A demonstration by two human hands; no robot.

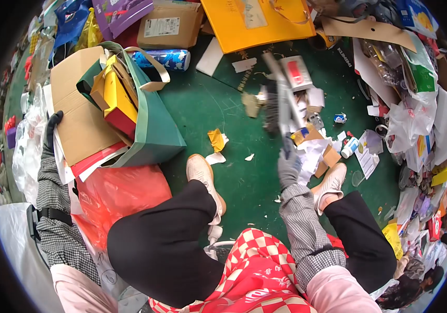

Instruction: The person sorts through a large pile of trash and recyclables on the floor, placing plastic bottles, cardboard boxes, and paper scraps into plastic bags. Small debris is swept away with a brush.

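Note:
My left hand (52,130), in a dark glove, grips the left edge of a flat brown cardboard piece (77,99). White and red sheets (98,163) lie under that cardboard. The cardboard leans against a green bag (155,128), which holds a yellow box (118,94) and more folded cardboard. My right hand (289,166), in a grey glove, is closed around a long brush (285,99) with dark bristles on its left side, blurred by motion. Paper scraps (307,156), a small white bottle (349,147) and a crushed blue can (340,118) lie right of the brush.
A yellow-orange box (257,26) and a brown carton (170,23) stand at the back. A blue can (166,59) lies beside the bag. Mixed rubbish (416,120) heaps along the right. A red plastic bag (124,198) is by my left knee; scraps dot the green floor (249,182).

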